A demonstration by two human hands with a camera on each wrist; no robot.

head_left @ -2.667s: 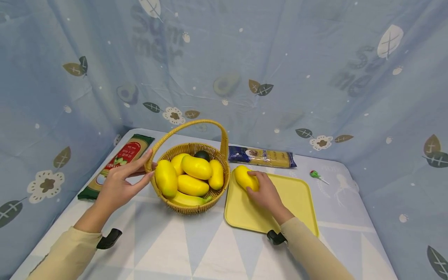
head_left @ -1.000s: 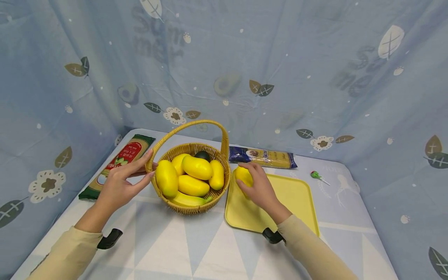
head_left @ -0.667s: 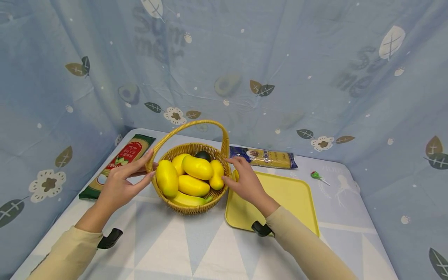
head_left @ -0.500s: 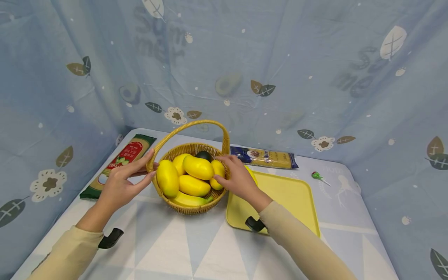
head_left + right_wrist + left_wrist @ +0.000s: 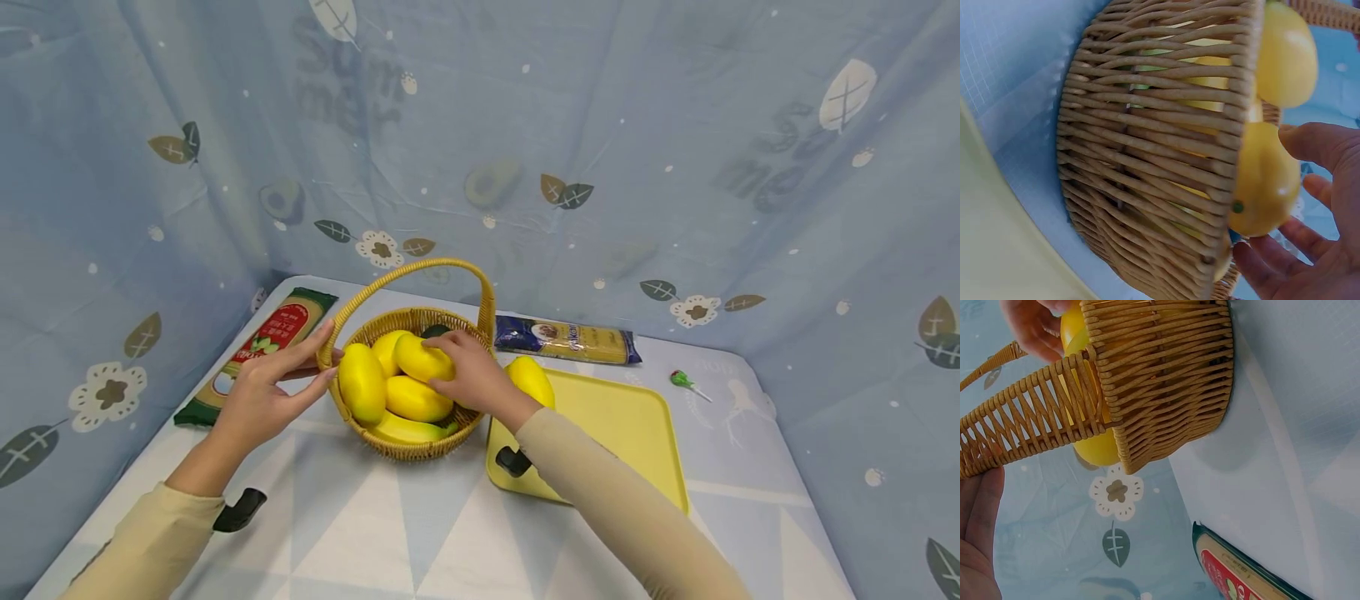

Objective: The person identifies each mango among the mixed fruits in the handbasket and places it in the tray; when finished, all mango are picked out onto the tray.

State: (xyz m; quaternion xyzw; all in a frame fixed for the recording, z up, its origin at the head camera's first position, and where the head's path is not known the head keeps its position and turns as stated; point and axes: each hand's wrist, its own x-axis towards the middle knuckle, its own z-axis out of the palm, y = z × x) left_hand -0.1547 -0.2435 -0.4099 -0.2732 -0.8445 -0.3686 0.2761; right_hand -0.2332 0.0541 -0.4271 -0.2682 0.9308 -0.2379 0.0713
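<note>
My left hand (image 5: 266, 387) holds the side of the wicker basket's handle (image 5: 420, 265) between thumb and fingers. The wicker basket (image 5: 420, 451) stands on the table with several yellow mangoes, a banana (image 5: 405, 428) with a green tip, and a dark green rounded thing (image 5: 435, 331), partly hidden. My right hand (image 5: 476, 375) reaches over the basket's right rim, thumb and fingers round the right end of the top mango (image 5: 420, 357). In the right wrist view, the thumb touches this mango (image 5: 1266, 181) from one side. Another mango (image 5: 531, 381) lies at the yellow tray's back left corner.
The yellow tray (image 5: 615, 425) lies right of the basket. Behind it is a blue-ended pasta packet (image 5: 570, 340); a green-and-red packet (image 5: 262, 350) lies left of the basket. A lollipop (image 5: 686, 382) lies right of the tray. Patterned curtains (image 5: 480, 125) surround the table.
My right hand has let go of the mango on the tray and moved left to the top mango in the basket. The left hand stays on the handle.
</note>
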